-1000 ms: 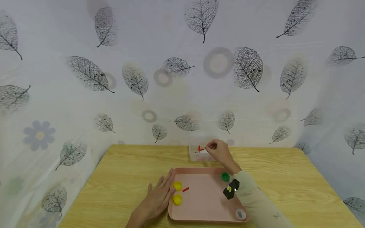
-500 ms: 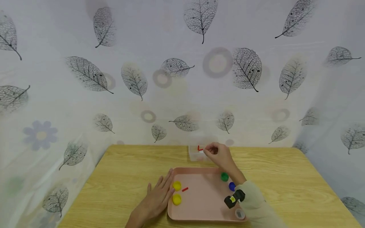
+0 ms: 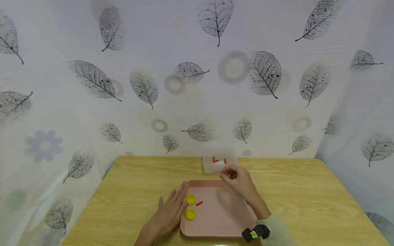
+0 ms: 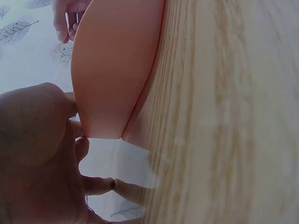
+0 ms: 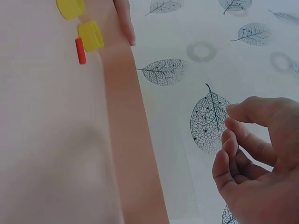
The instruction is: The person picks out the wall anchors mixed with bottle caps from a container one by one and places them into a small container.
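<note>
My left hand (image 3: 170,212) lies along the left rim of the pink tray (image 3: 218,212), fingers fairly straight and touching it. In the left wrist view, its fingers stand beside the tray's outer wall (image 4: 117,70). My right hand (image 3: 240,181) hovers over the tray's far edge, thumb and index fingertips brought together. In the right wrist view, no object shows clearly between these fingertips (image 5: 233,112); something small could be hidden. Behind it, a translucent box (image 3: 210,168) contains several short red sticks (image 3: 216,161) and something white (image 3: 219,163).
Inside the tray, two yellow round caps (image 3: 190,214) sit at the left, with a red stick (image 3: 199,203) beside them. A sliver of a blue item (image 3: 248,203) shows past the right forearm. The wooden table (image 3: 138,181) meets a leaf-patterned curtain (image 3: 184,102).
My right hand has drawn back from the box toward me, over the tray's far edge. Its forearm now covers the green cap and most of the blue one. My left hand stays put.
</note>
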Motion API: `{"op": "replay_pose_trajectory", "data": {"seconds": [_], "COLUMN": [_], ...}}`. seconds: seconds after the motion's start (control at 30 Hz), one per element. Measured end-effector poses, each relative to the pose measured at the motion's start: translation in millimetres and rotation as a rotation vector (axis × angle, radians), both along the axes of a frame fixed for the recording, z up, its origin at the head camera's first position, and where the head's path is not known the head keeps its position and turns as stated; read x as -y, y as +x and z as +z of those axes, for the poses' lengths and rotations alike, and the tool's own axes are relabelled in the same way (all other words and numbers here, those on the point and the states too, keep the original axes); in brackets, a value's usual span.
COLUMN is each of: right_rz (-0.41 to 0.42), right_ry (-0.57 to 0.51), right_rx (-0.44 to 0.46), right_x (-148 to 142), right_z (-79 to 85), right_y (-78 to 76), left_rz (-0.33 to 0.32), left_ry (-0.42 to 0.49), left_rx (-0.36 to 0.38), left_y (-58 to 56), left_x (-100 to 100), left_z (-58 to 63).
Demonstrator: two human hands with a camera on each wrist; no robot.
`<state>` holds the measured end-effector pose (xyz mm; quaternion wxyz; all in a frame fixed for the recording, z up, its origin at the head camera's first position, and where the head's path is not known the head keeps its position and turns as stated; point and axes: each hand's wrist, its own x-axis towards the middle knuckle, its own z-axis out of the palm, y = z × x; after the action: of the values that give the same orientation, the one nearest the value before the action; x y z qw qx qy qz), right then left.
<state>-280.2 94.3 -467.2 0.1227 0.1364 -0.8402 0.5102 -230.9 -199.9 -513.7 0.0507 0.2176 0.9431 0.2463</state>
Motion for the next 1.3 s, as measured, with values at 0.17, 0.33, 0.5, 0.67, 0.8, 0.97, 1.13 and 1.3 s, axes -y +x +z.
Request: {"op": "replay_pose_trajectory", "data": {"seconds": [0.17,0.33,0.5,0.67,0.8,0.97,1.13,1.3], "right_rz": [-0.049,0.020,0.016,0.029,0.050,0.067,0.077,0.115], "right_ry": [0.026,-0.110,-0.144,-0.086,-0.046,-0.029,-0.003,0.018], "right_rx": [0.066,0.009,0.023,0.051,0.030,0.042,0.059,0.072], "right_x": [9,17,23,32,39,44,50,54], "right_z": [-0.3,-9.8,-19.9,-30.0,-36.8,-38.7,-43.3,-55.4], "right_y": [14.5,18.0,22.2,22.5,22.7,25.5,26.5,28.1], "left_rz": [-0.001,0.003,-0.007,-0.002,-0.003,-0.004,0.000,-0.004], "left_ry": [0.006,0.007,0.010,0.010,0.006,0.007,-0.002,0.004], "left_rx": [0.000,0.001,0.000,0.001,0.003,-0.006,-0.016,-0.010], "left_y": [-0.1,-1.3,-2.5,-2.7,-2.3,-2.8,-3.0,-2.4], "left_x": [0,0,-1,0,1,1,2,1], "left_z": [2.6,1.7,0.6,1.4,1.1,1.8,2.2,0.6]}}
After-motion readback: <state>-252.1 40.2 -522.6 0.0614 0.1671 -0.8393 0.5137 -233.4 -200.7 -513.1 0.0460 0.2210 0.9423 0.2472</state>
